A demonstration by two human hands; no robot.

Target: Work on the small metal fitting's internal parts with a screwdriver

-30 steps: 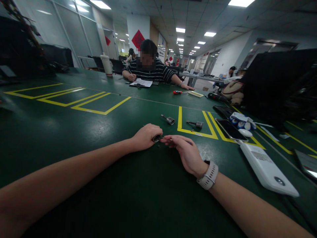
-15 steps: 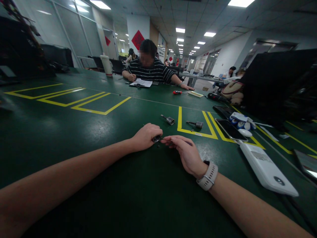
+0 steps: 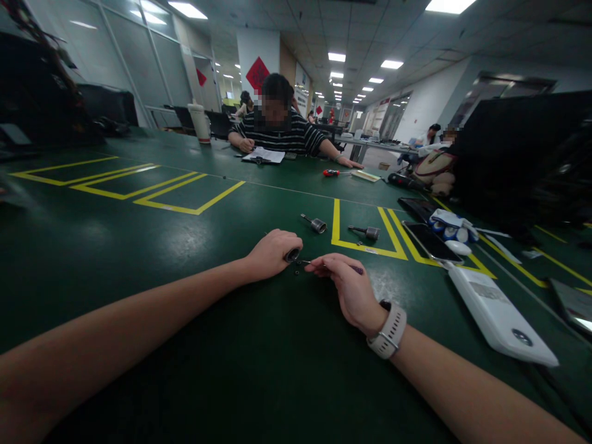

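Since half a second ago, the right hand (image 3: 348, 288) has slid back a tiny bit from the left hand (image 3: 272, 251), so a small gap now shows between them. Both arms lie on the green table (image 3: 139, 259) as before.

No words can be read anywhere. A red sign (image 3: 258, 74) hangs far past the hands, but its dark mark is too small to read. The white box (image 3: 502, 317) to the right of the right hand has a grey label, and it is too blurry to read.

The left hand is curled shut around a metal part (image 3: 291, 254). Only its round, dark end pokes out by the thumb. The rest is hidden in the fingers. It looks small, grey and shiny, like a short tube, and it sits low over the table between the two hands.

The right hand pinches a thin tool (image 3: 355, 269) with its thumb and first fingers. The thin tip points at the metal part, and the dark back end sticks out behind the fingers. I cannot tell if the tip touches the part. A tiny dark speck (image 3: 296, 272) lies on the table just under the tip, too small to make out.

A white watch (image 3: 388, 330) is on the right wrist. Two more metal pieces (image 3: 315, 224) lie past the right hand, well apart from it.
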